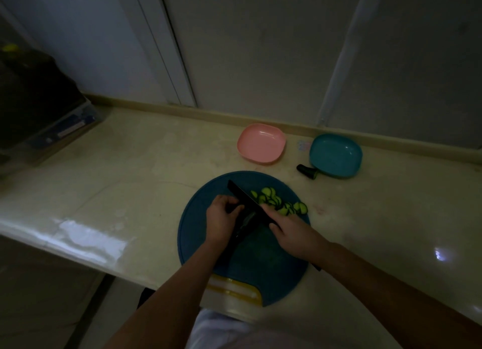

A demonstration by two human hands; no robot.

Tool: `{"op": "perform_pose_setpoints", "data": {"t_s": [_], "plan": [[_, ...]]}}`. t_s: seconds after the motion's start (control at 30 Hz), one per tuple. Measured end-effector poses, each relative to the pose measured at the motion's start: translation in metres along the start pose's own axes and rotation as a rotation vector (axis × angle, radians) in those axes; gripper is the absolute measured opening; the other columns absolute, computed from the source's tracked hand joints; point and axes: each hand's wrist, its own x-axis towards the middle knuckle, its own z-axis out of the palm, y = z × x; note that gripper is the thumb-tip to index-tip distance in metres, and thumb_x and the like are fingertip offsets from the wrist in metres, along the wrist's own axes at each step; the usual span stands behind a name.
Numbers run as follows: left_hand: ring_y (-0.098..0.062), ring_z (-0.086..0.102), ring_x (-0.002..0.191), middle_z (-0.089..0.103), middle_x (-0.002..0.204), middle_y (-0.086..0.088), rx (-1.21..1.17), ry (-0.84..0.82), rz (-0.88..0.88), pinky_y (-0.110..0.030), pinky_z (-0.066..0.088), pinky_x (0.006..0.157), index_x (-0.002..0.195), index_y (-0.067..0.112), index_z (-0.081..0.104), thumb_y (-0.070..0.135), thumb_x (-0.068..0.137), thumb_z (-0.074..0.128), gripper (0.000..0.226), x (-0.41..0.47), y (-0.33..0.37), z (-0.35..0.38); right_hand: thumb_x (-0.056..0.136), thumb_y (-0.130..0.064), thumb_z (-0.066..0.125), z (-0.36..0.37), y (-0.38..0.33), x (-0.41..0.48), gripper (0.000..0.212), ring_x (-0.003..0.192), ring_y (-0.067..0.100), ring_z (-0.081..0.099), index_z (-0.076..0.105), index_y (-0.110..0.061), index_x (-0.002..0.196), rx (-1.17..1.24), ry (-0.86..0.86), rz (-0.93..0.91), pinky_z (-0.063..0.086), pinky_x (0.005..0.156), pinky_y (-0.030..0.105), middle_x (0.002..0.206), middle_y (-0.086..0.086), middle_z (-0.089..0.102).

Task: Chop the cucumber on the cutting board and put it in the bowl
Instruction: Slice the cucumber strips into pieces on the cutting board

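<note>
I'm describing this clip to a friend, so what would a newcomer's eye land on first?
First, the hands over the round blue cutting board: the right hand grips a black knife, the left hand holds the dark cucumber. Pale green slices lie heaped on the board right of the blade. Behind it, a pink bowl and a teal bowl sit empty on the counter.

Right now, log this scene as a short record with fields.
board: round blue cutting board on the counter
knife: black knife, handle gripped by right hand, blade across the cucumber
cucumber: uncut cucumber held by left hand
slices: cucumber slices piled on the board, right of the blade
bowls: pink bowl and teal bowl, both empty, behind the board
offcut: cucumber end on the counter beside the teal bowl
</note>
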Motion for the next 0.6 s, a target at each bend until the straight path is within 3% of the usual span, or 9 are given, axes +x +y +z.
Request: {"op": "perform_pose_setpoints", "data": {"t_s": [0.13, 0.27, 0.6], "plan": [[-0.008, 0.054, 0.078, 0.057, 0.086, 0.001, -0.005, -0.015, 0.004, -0.005, 0.036, 0.065, 0.083, 0.014, 0.062, 0.011, 0.078, 0.073, 0.014, -0.002, -0.001, -0.003, 0.099, -0.020, 0.037, 0.009, -0.003, -0.005, 0.054, 0.082, 0.015, 0.055, 0.016, -0.029, 0.148, -0.002, 0.028, 0.013, 0.046, 0.074, 0.026, 0.104, 0.013, 0.061], [-0.007, 0.053, 0.077, 0.057, 0.085, 0.003, 0.014, -0.008, 0.024, -0.003, 0.037, 0.065, 0.086, 0.009, 0.065, 0.011, 0.077, 0.074, 0.014, -0.006, -0.006, -0.004, 0.099, -0.019, 0.037, 0.023, -0.007, -0.013, 0.055, 0.055, 0.011, 0.045, 0.013, -0.027, 0.148, -0.023, 0.056, 0.019, 0.035, 0.050, 0.024, 0.072, 0.008, 0.055], [-0.007, 0.053, 0.079, 0.057, 0.088, 0.000, 0.023, -0.013, 0.026, -0.002, 0.035, 0.067, 0.090, 0.007, 0.067, 0.011, 0.078, 0.073, 0.014, -0.007, -0.007, -0.003, 0.098, -0.015, 0.036, 0.032, -0.010, -0.004, 0.057, 0.051, 0.007, 0.038, 0.010, -0.022, 0.149, -0.066, 0.076, 0.022, 0.036, 0.051, 0.028, 0.065, 0.000, 0.046]]}}
